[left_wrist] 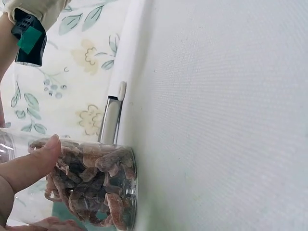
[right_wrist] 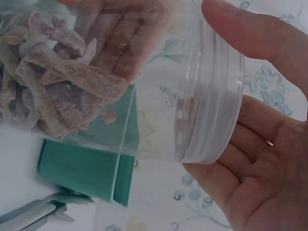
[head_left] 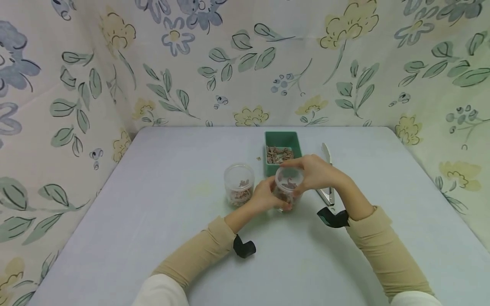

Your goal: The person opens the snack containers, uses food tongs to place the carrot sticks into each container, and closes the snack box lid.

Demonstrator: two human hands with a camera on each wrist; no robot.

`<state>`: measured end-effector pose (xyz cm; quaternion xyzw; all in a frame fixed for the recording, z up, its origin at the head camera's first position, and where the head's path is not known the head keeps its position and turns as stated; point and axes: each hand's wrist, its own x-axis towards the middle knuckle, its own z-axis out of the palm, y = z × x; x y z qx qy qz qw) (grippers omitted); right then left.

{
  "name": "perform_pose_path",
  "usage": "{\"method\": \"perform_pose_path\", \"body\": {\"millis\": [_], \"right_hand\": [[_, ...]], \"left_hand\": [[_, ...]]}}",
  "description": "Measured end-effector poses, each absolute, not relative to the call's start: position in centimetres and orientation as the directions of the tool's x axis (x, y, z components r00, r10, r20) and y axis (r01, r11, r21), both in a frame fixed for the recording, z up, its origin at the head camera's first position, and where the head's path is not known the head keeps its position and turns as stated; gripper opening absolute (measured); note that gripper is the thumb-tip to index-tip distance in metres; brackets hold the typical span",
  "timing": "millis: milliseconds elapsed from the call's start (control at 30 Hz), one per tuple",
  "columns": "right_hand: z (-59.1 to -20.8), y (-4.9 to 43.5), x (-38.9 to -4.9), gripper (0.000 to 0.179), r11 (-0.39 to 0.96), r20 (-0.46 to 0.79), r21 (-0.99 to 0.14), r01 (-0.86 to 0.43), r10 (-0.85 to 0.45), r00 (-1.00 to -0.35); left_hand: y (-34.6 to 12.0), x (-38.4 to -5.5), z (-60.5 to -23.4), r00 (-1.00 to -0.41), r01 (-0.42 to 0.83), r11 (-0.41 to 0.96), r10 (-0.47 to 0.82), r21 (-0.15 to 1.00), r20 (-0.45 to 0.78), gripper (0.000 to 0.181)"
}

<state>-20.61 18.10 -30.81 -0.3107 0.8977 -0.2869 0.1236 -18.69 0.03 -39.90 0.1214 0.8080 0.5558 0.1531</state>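
A clear plastic jar (head_left: 284, 193) with dried, brownish strips in its lower part stands upright on the table. My left hand (head_left: 264, 196) grips the jar's body; in the left wrist view its thumb (left_wrist: 36, 163) lies along the clear wall, beside the strips (left_wrist: 89, 180). From above, my right hand (head_left: 319, 172) holds the transparent lid (right_wrist: 211, 96) by its rim, thumb on one side and fingers on the other. The lid sits on the jar's mouth. Just left of my left hand is a second clear jar (head_left: 238, 178), also lidded and partly filled with similar strips.
Behind the jars stands a green rectangular bin (head_left: 281, 137) with more strips at its bottom. Metal tongs (head_left: 326, 196) with pale tips lie to its right, partly behind my right hand. One small crumb (head_left: 258, 158) lies left of the bin. Floral cloth (head_left: 245, 76) hangs beyond the table.
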Motion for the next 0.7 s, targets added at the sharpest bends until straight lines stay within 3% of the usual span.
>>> {"method": "perform_pose_path", "body": {"millis": [300, 433, 567, 700], "right_hand": [[-31.2, 18.6, -20.7, 0.078, 0.623, -0.022, -0.594, -0.508, -0.644, -0.764], [-31.5, 19.5, -20.6, 0.080, 0.549, 0.006, -0.676, -0.492, -0.664, -0.748], [-31.5, 21.3, -19.9, 0.064, 0.508, 0.039, -0.766, -0.393, -0.575, -0.818], [-31.4, 23.6, -19.1, 0.055, 0.571, 0.013, -0.762, -0.307, -0.459, -0.888]], "left_hand": [[0.2, -18.8, -39.7, -0.929, 0.036, 0.378, 0.354, 0.925, -0.108, 0.088], [-0.1, -17.9, -40.0, -0.935, 0.039, 0.432, 0.333, 0.901, -0.119, 0.101], [-1.5, -15.6, -39.7, -0.919, 0.070, 0.498, 0.369, 0.865, -0.137, 0.107], [-3.8, -12.6, -38.1, -0.851, 0.187, 0.557, 0.503, 0.809, -0.150, 0.101]]}}
